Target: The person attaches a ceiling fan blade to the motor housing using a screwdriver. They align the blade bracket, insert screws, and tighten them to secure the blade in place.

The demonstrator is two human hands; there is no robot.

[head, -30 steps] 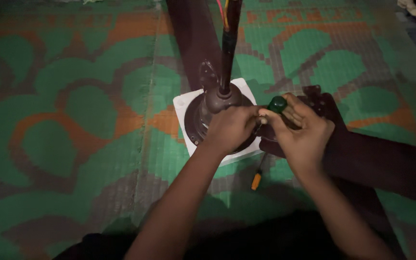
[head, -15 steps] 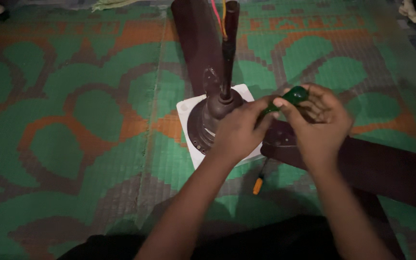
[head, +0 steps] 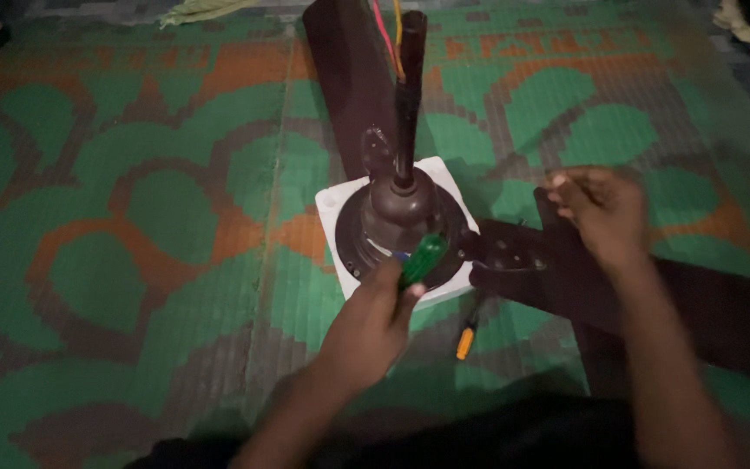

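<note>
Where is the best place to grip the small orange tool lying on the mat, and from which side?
Probably the orange handle of the small tool, taken from above, slightly from the near side. Its dark shaft points up toward the fan blade, so that end is crowded. The handle end lies free on the mat.

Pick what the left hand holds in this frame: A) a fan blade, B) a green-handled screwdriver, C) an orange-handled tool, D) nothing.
B: the left hand grips the green-handled screwdriver against the ceiling fan motor; the orange-handled tool lies on the mat.
</note>
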